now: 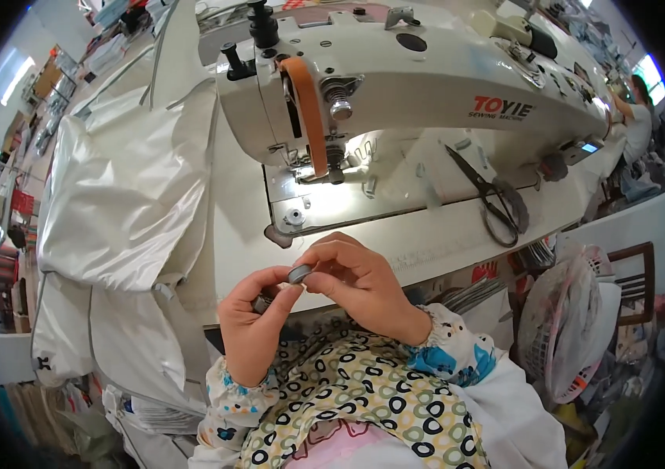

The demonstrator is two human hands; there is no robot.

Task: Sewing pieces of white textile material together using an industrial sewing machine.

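Note:
Just off the table's front edge, my two hands meet around a small grey bobbin [299,273]. My left hand [253,313] is closed, pinching the bobbin from the left between thumb and forefinger. A small dark, shiny metal piece [261,303] sits in its curled fingers; its full shape is hidden. My right hand [360,285] is closed too, its thumb and fingertips on the bobbin's right side. Beyond the hands stands a white sewing machine [418,86] with its needle area lit and an orange strip [305,117] down its front.
Black scissors [493,199] lie on the white table [395,250] to the right. Glossy white fabric with grey edging [125,195] drapes over the left side. A basket [551,328] stands below at right. Another person [637,117] is at far right.

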